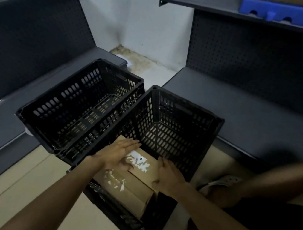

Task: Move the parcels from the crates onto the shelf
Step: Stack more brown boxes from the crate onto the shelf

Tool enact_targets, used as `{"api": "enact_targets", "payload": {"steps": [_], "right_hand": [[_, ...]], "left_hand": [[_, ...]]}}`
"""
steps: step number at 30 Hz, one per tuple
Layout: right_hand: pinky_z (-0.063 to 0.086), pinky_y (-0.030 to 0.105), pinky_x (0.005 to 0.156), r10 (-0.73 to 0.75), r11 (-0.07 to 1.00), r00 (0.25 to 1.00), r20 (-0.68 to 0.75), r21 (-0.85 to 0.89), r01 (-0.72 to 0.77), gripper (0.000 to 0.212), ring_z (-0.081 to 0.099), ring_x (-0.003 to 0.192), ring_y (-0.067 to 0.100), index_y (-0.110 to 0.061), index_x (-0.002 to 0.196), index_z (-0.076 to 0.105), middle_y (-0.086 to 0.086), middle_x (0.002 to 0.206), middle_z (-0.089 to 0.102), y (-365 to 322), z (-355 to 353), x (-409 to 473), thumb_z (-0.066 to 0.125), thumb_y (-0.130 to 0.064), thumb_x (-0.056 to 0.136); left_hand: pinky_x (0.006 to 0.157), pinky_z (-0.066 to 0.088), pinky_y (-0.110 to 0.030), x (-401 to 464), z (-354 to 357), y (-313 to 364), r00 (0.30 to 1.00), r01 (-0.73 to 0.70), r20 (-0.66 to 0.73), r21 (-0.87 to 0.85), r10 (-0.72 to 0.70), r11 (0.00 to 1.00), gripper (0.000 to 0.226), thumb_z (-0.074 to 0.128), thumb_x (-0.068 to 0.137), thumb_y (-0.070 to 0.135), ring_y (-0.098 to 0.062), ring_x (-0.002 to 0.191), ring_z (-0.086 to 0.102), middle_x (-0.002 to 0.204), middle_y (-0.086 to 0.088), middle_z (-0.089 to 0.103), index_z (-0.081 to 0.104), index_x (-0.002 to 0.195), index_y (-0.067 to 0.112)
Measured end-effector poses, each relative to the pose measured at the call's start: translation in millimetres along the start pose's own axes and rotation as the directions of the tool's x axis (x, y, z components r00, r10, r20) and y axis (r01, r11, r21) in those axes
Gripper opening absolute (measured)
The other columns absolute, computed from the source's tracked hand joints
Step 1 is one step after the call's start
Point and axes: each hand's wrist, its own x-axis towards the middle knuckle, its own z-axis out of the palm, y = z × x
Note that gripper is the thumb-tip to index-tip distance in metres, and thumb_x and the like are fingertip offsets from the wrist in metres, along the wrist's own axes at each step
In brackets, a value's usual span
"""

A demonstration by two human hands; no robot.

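Both grips flat & open: left hand [119,156], right hand [169,173] on parcel [147,165] in crate [163,211].

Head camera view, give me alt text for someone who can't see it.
Both hands, left hand and right hand, rest on cardboard parcels in a black crate on the floor. Two empty black crates sit beyond, between dark shelves.

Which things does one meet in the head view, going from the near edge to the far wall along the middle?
Crate holding parcels → brown parcels with the left hand and the right hand on them → two empty black crates side by side → bare floor → white wall.
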Motion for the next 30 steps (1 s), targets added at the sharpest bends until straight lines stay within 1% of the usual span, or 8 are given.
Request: {"api": "enact_targets", "payload": {"steps": [4,8,11,13,16,19,25,30], "right_hand": [[0.016,0.035,0.120,0.038,0.997,0.996,0.077,-0.068,-0.033,0.107,0.014,0.147,0.031,0.002,0.152,-0.006,0.018,0.160,0.007,-8.0,8.0,2.5,0.065,-0.044,0.086],[0.028,0.037,0.115,0.050,0.998,0.997,0.062,-0.041,-0.048,0.108,0.030,0.139,0.032,0.002,0.152,0.000,0.019,0.152,0.024,-8.7,6.4,6.6,0.073,-0.035,0.081],[0.038,0.035,0.106,0.015,0.998,0.998,0.054,-0.069,-0.012,0.113,0.038,0.132,0.030,0.000,0.150,0.009,0.015,0.144,0.032,1.9,-2.1,4.2,0.080,-0.038,0.071],[0.040,0.034,0.102,-0.012,0.995,0.999,0.031,-0.097,0.015,0.113,0.039,0.130,0.029,-0.001,0.150,0.012,0.014,0.143,0.034,12.2,-7.5,0.9,0.081,-0.038,0.068],[0.039,0.033,0.104,-0.061,0.987,0.998,-0.021,-0.148,0.058,0.112,0.038,0.129,0.028,-0.001,0.149,0.014,0.013,0.143,0.034,25.5,-17.2,-3.2,0.082,-0.036,0.068],[0.036,0.033,0.105,-0.100,0.979,0.991,-0.089,-0.187,0.082,0.111,0.038,0.129,0.028,-0.001,0.149,0.015,0.013,0.142,0.034,35.2,-32.4,-7.1,0.081,-0.035,0.068],[0.034,0.034,0.108,-0.160,0.967,0.966,-0.204,-0.228,0.112,0.108,0.038,0.130,0.029,-0.001,0.148,0.017,0.013,0.144,0.034,51.0,-68.1,-17.6,0.081,-0.036,0.068],[0.029,0.033,0.113,-0.253,0.940,0.898,-0.360,-0.310,0.141,0.103,0.037,0.129,0.028,-0.003,0.148,0.019,0.012,0.144,0.035,58.6,-101.1,-29.3,0.076,-0.039,0.071]], "left_hand": [[0.121,0.007,-0.033,13.4,-9.3,2.7,0.984,-0.015,0.177,0.022,0.011,1.000,0.108,0.069,0.077,0.055,-0.011,0.149,-0.003,0.162,0.009,0.001,0.001,0.155,0.026],[0.121,0.005,-0.032,28.8,-18.3,7.8,0.955,-0.019,0.295,0.070,-0.003,0.997,0.108,0.071,0.076,0.051,-0.014,0.149,-0.002,0.162,0.004,0.005,0.002,0.155,0.024],[0.121,0.007,-0.034,32.7,-21.7,8.7,0.940,-0.025,0.341,0.125,-0.019,0.992,0.110,0.073,0.072,0.045,-0.019,0.148,0.005,0.160,0.001,0.012,0.004,0.154,0.024],[0.120,0.013,-0.035,33.1,-20.2,8.3,0.949,-0.030,0.313,0.167,-0.024,0.986,0.110,0.076,0.069,0.042,-0.022,0.145,0.017,0.156,-0.001,0.021,0.007,0.153,0.022],[0.118,0.017,-0.034,33.7,-23.5,14.9,0.972,-0.053,0.235,0.240,-0.005,0.969,0.106,0.075,0.069,0.044,-0.023,0.137,0.030,0.149,-0.002,0.030,0.013,0.152,0.019],[0.119,0.016,-0.033,34.5,-34.3,26.2,0.988,-0.050,0.151,0.279,0.007,0.959,0.104,0.073,0.072,0.046,-0.024,0.137,0.030,0.148,-0.002,0.030,0.013,0.152,0.017],[0.116,0.025,-0.040,32.9,-63.0,44.4,0.999,-0.027,-0.015,0.300,0.034,0.954,0.103,0.068,0.072,0.052,-0.026,0.138,0.027,0.149,-0.005,0.027,0.013,0.151,0.015],[0.117,0.022,-0.040,20.3,-108.6,62.0,0.976,-0.020,-0.200,0.320,0.088,0.947,0.105,0.061,0.071,0.065,-0.026,0.137,0.029,0.148,-0.009,0.031,0.018,0.151,0.013]]}}
